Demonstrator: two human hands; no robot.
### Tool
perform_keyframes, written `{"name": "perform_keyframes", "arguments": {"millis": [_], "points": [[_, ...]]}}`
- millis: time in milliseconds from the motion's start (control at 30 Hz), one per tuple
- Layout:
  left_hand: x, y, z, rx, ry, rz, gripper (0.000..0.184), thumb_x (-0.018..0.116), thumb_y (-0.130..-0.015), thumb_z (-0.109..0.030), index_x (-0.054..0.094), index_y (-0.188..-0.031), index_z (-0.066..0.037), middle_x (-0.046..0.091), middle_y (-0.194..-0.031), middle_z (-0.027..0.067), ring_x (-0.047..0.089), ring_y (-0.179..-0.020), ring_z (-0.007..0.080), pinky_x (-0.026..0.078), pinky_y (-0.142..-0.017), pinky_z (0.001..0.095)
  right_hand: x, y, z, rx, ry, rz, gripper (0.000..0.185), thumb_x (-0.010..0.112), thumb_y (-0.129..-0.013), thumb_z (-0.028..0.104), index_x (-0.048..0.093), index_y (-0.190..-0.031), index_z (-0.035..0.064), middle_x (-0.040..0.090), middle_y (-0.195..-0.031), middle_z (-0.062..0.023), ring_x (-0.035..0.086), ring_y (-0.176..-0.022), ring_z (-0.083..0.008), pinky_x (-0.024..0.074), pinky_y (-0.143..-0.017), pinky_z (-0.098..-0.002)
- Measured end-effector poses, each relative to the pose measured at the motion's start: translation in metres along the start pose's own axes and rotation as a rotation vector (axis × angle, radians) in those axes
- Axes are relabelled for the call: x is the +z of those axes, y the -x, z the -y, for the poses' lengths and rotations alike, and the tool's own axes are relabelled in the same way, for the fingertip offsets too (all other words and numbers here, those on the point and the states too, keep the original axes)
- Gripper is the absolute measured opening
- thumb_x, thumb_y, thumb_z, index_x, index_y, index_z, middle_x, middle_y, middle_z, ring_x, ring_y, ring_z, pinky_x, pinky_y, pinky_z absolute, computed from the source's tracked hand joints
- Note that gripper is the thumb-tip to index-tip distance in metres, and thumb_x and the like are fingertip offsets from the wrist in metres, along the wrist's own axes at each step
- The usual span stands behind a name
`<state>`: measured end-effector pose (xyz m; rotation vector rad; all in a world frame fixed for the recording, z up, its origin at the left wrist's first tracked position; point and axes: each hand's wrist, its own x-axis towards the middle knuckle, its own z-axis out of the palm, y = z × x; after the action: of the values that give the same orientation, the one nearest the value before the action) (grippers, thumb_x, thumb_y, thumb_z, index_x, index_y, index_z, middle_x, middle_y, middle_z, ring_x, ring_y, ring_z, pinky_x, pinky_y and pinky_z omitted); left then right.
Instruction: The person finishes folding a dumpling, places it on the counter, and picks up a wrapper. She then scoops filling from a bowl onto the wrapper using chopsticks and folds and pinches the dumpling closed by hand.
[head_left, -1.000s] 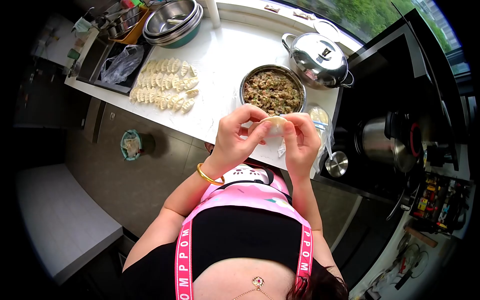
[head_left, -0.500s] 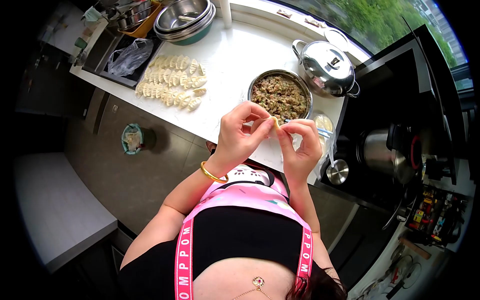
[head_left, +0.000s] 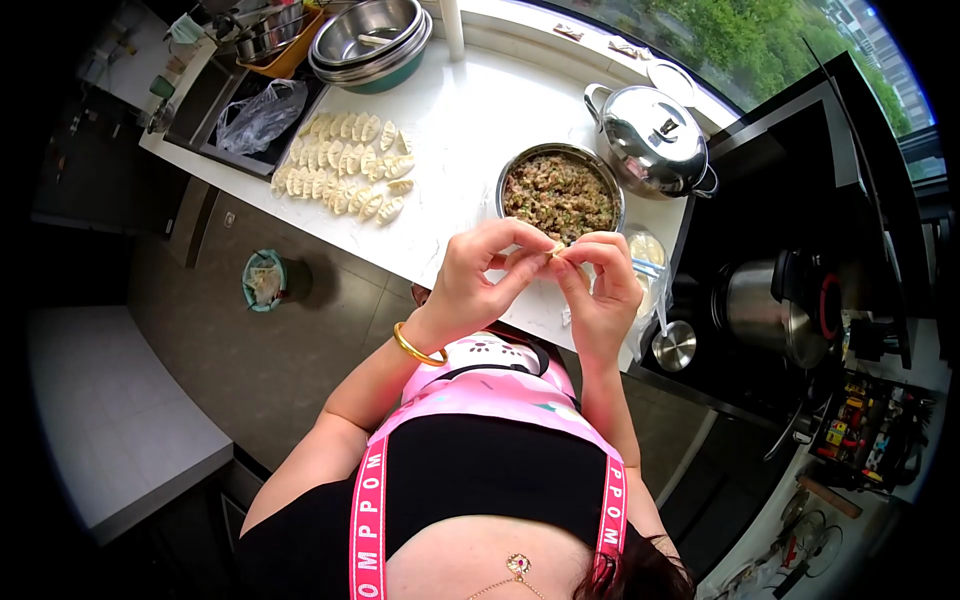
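Observation:
My left hand (head_left: 485,275), with a gold bangle at its wrist, and my right hand (head_left: 600,290) meet just below the filling bowl. Between their pinched fingertips is a small pale dumpling (head_left: 557,254), mostly hidden by the fingers. The steel bowl of minced filling (head_left: 560,192) stands right beyond my hands. Several rows of folded dumplings (head_left: 345,160) lie on the white counter at the left. Beside my right hand a clear plastic bag (head_left: 648,255) holds pale round pieces, with blue-and-white sticks lying over it.
A lidded steel pot (head_left: 655,140) stands behind the bowl. Stacked basins (head_left: 368,45) and a sink with a plastic bag (head_left: 262,115) are at the upper left. On the right, a black stove holds a pot (head_left: 765,295) and a ladle (head_left: 674,345). A bin (head_left: 264,279) stands on the floor.
The fingertips have drawn closer together, and less of the dumpling shows between them. The view has shifted slightly, so the counter items appear further right than in the earliest frame.

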<state>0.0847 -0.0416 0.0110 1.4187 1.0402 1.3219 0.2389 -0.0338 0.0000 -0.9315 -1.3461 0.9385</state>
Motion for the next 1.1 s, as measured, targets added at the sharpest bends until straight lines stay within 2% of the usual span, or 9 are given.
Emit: {"name": "perform_keyframes", "arguments": {"millis": [100, 200, 333, 467, 600, 733, 800, 1000, 1100], "points": [[0.000, 0.000, -0.001, -0.010, -0.019, 0.012, 0.013, 0.064, -0.087, 0.001, 0.065, -0.099, -0.001, 0.069, -0.092, 0.0060, 0.068, -0.085, 0.0139, 0.057, -0.067, 0.0263, 0.002, -0.001, -0.001, -0.031, -0.037, -0.025, 0.016, 0.075, -0.076, -0.002, 0.067, -0.089, 0.0011, 0.060, -0.092, -0.0067, 0.059, -0.086, -0.0167, 0.0475, -0.076, -0.0282], [0.003, 0.000, -0.004, -0.004, -0.013, -0.019, 0.018, 0.063, -0.087, 0.001, 0.059, -0.105, -0.001, 0.069, -0.091, 0.0078, 0.068, -0.087, 0.0146, 0.058, -0.069, 0.0273, 0.004, -0.005, 0.008, 0.099, -0.072, -0.029, 0.015, 0.073, -0.079, 0.000, 0.069, -0.093, 0.0005, 0.063, -0.098, -0.0081, 0.061, -0.092, -0.0188, 0.0485, -0.080, -0.0290], [0.003, 0.000, -0.002, -0.051, -0.023, -0.027, 0.025, 0.063, -0.088, 0.001, 0.049, -0.109, -0.001, 0.068, -0.091, 0.0117, 0.069, -0.087, 0.0155, 0.059, -0.071, 0.0274, 0.001, 0.000, -0.002, -0.045, 0.083, 0.033, 0.010, 0.070, -0.082, 0.000, 0.070, -0.092, -0.0004, 0.065, -0.102, -0.0108, 0.063, -0.093, -0.0213, 0.0492, -0.083, -0.0309], [0.006, 0.001, 0.005, 0.005, 0.041, -0.066, 0.021, 0.063, -0.089, -0.001, 0.053, -0.107, 0.002, 0.068, -0.091, 0.0119, 0.069, -0.086, 0.0159, 0.059, -0.072, 0.0273, 0.005, 0.002, 0.000, -0.098, 0.201, -0.028, 0.005, 0.068, -0.084, 0.000, 0.067, -0.089, -0.0014, 0.064, -0.095, -0.0115, 0.064, -0.085, -0.0211, 0.0544, -0.073, -0.0300], [0.004, 0.004, 0.003, -0.132, 0.081, 0.000, 0.013, 0.063, -0.090, -0.003, 0.061, -0.100, 0.006, 0.068, -0.089, 0.0110, 0.069, -0.084, 0.0158, 0.060, -0.070, 0.0276, 0.006, 0.004, -0.003, -0.112, 0.240, -0.080, 0.004, 0.065, -0.088, 0.001, 0.063, -0.089, -0.0026, 0.062, -0.090, -0.0116, 0.064, -0.080, -0.0195, 0.0568, -0.063, -0.0277], [0.004, 0.005, 0.002, -0.132, 0.030, -0.011, 0.011, 0.064, -0.089, -0.004, 0.065, -0.095, 0.006, 0.069, -0.088, 0.0107, 0.069, -0.082, 0.0157, 0.060, -0.068, 0.0275, 0.007, 0.005, -0.003, -0.104, 0.240, -0.092, 0.005, 0.065, -0.088, 0.001, 0.062, -0.088, -0.0030, 0.062, -0.090, -0.0110, 0.064, -0.077, -0.0180, 0.0562, -0.064, -0.0276], [0.003, 0.005, 0.002, -0.125, 0.020, -0.032, 0.010, 0.064, -0.089, -0.004, 0.065, -0.094, 0.006, 0.069, -0.087, 0.0105, 0.069, -0.082, 0.0155, 0.060, -0.068, 0.0275, 0.007, 0.007, -0.006, 0.005, 0.004, -0.057, 0.005, 0.065, -0.088, 0.000, 0.062, -0.091, -0.0034, 0.061, -0.094, -0.0103, 0.063, -0.083, -0.0162, 0.0549, -0.071, -0.0257], [0.001, 0.004, 0.001, -0.098, -0.006, -0.060, 0.010, 0.066, -0.088, -0.004, 0.065, -0.094, 0.004, 0.069, -0.086, 0.0092, 0.069, -0.081, 0.0147, 0.060, -0.069, 0.0271, 0.001, 0.010, -0.005, 0.164, -0.138, -0.005, 0.011, 0.065, -0.087, -0.001, 0.060, -0.097, -0.0034, 0.057, -0.101, -0.0084, 0.061, -0.093, -0.0147, 0.0499, -0.081, -0.0239], [0.001, 0.004, 0.002, -0.104, 0.007, -0.067, 0.010, 0.067, -0.087, -0.004, 0.065, -0.094, 0.004, 0.069, -0.086, 0.0087, 0.069, -0.081, 0.0144, 0.060, -0.069, 0.0266, 0.005, 0.009, -0.002, 0.165, -0.198, -0.051, 0.012, 0.067, -0.086, -0.002, 0.061, -0.095, -0.0027, 0.057, -0.099, -0.0080, 0.060, -0.090, -0.0146, 0.0501, -0.079, -0.0238]]}}
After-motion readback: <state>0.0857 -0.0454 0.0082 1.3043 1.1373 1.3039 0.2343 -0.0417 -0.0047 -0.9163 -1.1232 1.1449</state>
